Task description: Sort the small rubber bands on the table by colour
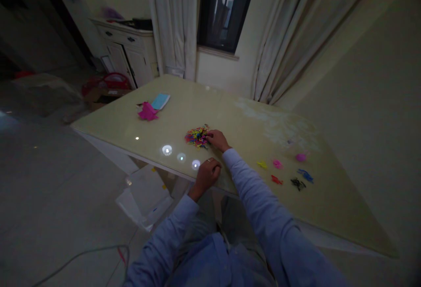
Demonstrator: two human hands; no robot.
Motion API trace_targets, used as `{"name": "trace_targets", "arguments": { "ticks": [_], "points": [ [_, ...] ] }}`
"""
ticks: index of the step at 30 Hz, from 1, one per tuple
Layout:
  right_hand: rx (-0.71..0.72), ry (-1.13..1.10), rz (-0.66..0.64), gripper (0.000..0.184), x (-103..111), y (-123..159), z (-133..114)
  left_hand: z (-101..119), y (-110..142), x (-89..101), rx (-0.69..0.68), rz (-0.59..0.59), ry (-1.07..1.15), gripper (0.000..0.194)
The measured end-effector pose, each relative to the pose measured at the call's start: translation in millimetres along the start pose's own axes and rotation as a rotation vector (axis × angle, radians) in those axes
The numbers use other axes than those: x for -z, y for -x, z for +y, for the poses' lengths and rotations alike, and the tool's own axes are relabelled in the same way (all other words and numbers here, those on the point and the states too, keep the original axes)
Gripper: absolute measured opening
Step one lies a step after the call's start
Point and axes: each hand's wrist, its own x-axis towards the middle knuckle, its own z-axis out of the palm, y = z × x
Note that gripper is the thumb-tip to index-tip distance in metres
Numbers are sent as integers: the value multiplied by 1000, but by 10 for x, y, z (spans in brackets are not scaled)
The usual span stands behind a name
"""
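Observation:
A heap of small thin pieces in mixed colours [196, 138] lies near the middle of the table; their kind is too small to tell. My right hand [217, 139] reaches in at the heap's right side, fingers pinched together at its edge. Whatever they pinch is hidden. Closer to me, my left hand [209, 173] rests by the table's front edge, fingers curled and their tips out of sight. To the right lie little single-colour groups: yellow [262, 164], pink [277, 164], red [276, 180], black [298, 184], blue [305, 175] and purple [301, 157].
The pale glossy table [226, 102] has a crumpled magenta wrapper [148, 111] and a light-blue flat packet [161, 101] at its far left. Behind stand a cabinet [131, 50] and curtains [174, 23]. A cable [82, 252] trails over the floor at lower left.

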Motion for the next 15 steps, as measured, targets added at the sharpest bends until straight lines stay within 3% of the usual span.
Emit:
{"name": "trace_targets", "arguments": {
  "ticks": [15],
  "points": [
    [-26,27,-41,21,-2,-20,-25,-61,4,-59,-50,59,-41,18]
  ]
}}
